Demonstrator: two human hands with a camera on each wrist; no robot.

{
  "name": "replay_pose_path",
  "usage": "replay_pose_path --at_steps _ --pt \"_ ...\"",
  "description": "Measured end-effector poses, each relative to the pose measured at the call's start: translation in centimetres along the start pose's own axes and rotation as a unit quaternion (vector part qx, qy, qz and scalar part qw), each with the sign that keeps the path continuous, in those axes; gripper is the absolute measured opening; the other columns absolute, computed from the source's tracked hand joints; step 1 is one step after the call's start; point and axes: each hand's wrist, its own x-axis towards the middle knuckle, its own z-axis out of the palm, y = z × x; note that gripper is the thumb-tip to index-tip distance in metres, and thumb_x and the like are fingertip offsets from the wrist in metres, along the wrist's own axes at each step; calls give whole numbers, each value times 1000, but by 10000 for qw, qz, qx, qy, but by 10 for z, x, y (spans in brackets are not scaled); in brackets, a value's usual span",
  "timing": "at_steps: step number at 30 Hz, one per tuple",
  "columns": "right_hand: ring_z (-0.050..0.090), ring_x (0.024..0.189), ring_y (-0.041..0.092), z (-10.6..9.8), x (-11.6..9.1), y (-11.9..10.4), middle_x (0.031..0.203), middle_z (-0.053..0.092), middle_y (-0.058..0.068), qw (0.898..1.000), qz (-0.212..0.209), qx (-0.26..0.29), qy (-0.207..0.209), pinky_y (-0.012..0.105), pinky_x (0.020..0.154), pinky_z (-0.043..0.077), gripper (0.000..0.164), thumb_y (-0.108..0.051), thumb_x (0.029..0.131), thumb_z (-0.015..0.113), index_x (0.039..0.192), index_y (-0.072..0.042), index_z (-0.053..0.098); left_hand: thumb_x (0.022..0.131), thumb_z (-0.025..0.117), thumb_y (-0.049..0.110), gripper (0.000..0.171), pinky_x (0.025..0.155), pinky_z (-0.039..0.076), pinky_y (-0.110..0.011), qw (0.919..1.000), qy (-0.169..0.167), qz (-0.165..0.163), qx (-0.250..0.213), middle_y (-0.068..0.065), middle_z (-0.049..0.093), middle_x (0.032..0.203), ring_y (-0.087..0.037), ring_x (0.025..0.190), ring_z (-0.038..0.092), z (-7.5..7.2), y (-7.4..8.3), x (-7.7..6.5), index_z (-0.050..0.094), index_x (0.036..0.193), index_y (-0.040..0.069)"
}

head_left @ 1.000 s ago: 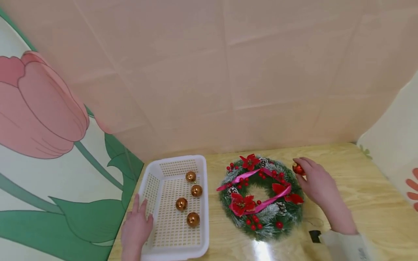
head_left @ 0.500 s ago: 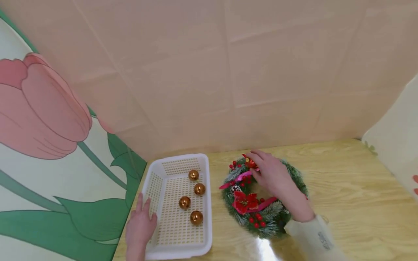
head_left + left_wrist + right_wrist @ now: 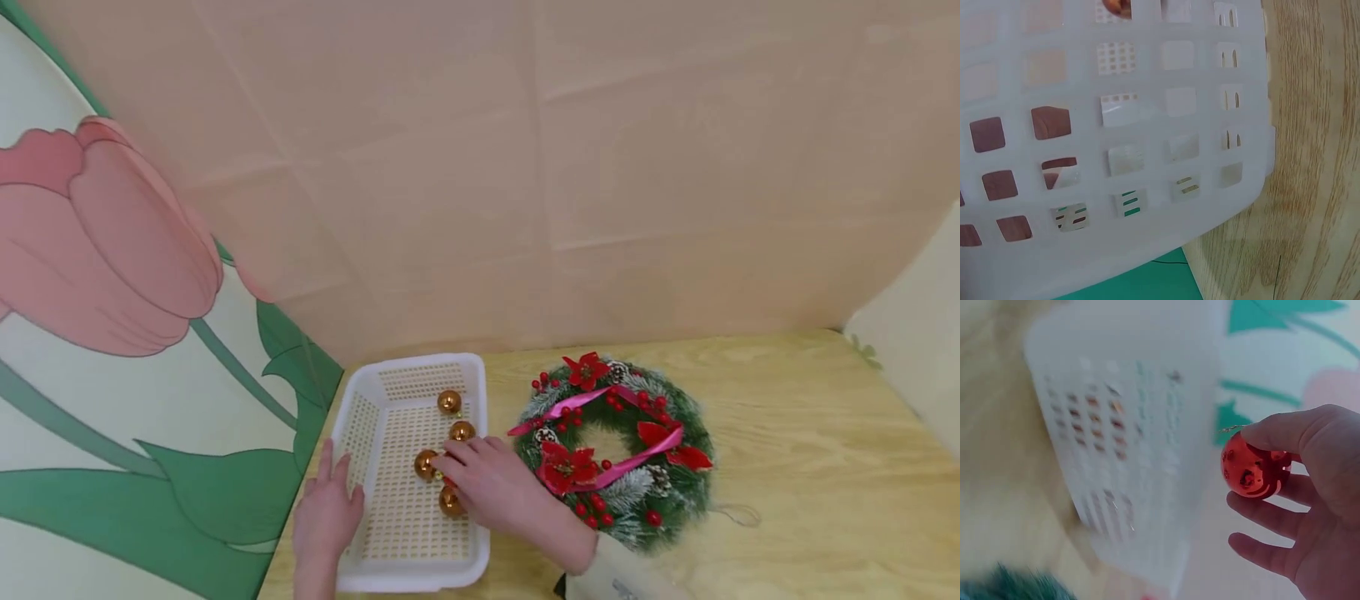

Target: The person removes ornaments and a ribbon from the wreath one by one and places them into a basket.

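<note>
My right hand [image 3: 491,490] reaches over the right side of a white plastic basket [image 3: 482,550]. Between thumb and fingers it pinches a shiny red Christmas ball [image 3: 1254,464] with a small gold string loop. In the head view the fingers cover most of that ball. Several copper-coloured balls lie in the basket, among them one near the back [image 3: 449,402] and one [image 3: 425,464] right at my fingertips. My left hand [image 3: 327,517] rests with straight fingers at the basket's left rim. The left wrist view looks at the basket's perforated wall [image 3: 1147,134] from close by.
A green wreath [image 3: 686,500] with red flowers, berries, pine cones and a pink ribbon [image 3: 573,402] lies right of the basket on the wooden table [image 3: 810,467]. A thin wire loop [image 3: 738,515] is beside it. A pink-beige cloth hangs behind; a tulip-painted wall stands left.
My right hand has carried the red ball leftward, from the wreath's right side across it and over the basket. My left hand has stayed at the rim.
</note>
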Motion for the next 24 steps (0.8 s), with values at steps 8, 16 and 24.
replay_pose_path --at_steps 8,16,24 --pt "63 103 17 24 9 -31 124 62 -6 9976 -486 -335 -372 37 88 53 34 -23 95 72 127 -27 64 92 70 19 51 66 53 -58 10000 44 2 7 -22 30 163 -49 102 60 -1 -1 -2 61 136 -4" --pt "63 101 15 40 21 -41 119 65 -5 9952 -626 -475 -579 35 87 53 33 -22 91 74 123 -30 68 93 69 22 52 69 54 -59 10000 -26 -5 7 -20 28 165 -50 107 59 1 -2 1 61 138 -3" --pt "61 95 10 51 33 -41 111 65 -10 9914 -901 -260 -913 28 84 51 24 -24 100 67 122 -31 68 92 69 22 50 68 53 -59 10000 -71 -39 17 -20 28 164 -49 105 59 -2 -1 1 62 135 -3"
